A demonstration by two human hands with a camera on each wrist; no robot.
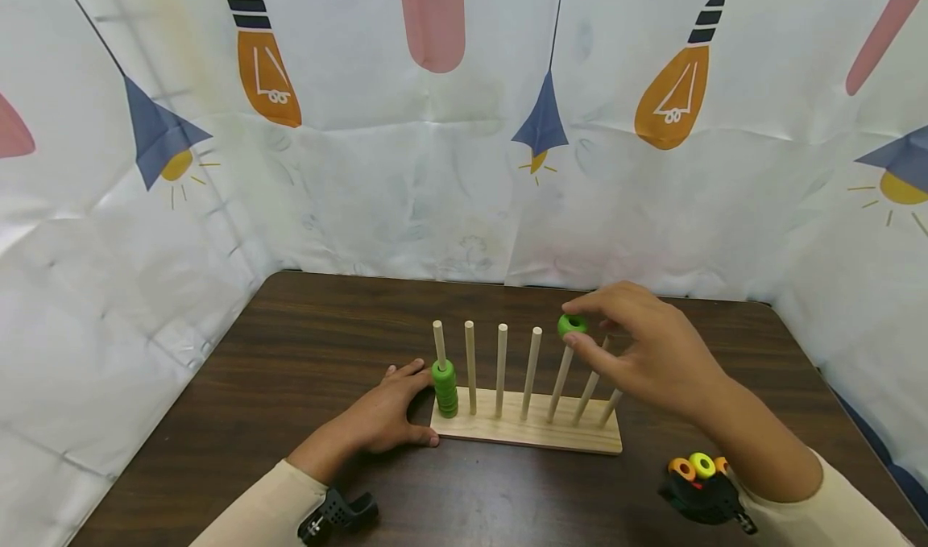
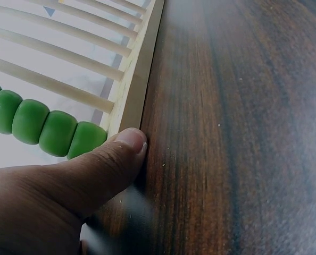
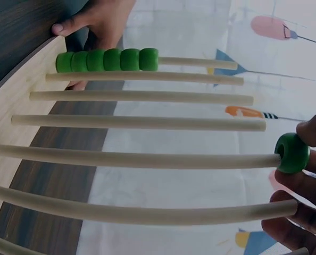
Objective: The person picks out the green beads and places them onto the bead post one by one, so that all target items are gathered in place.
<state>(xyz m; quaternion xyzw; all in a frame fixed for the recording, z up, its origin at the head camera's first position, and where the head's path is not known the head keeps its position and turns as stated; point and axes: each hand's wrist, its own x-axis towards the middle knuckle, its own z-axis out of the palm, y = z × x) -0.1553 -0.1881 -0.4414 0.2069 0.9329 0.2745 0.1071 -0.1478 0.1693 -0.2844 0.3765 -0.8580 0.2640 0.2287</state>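
Note:
A wooden peg board [image 1: 525, 433] with a row of upright pegs stands on the table. Several green beads [image 1: 445, 390] are stacked on its leftmost peg. My left hand [image 1: 387, 412] holds the board's left end, its thumb [image 2: 121, 151] against the front edge and fingers reaching round behind. Over at the fifth peg from the left, my right hand [image 1: 645, 350] pinches a single green bead [image 3: 292, 153] between thumb and fingers. That bead sits right at the peg's tip [image 3: 272, 161]. The other fingers of this hand spread by the neighbouring peg's top.
Orange and yellow beads [image 1: 702, 465], with a bit of red, lie below the right forearm, partly hidden by the black wrist device [image 1: 706, 500]. The dark wooden table [image 1: 551, 499] ends at a white printed cloth [image 1: 406, 200] behind.

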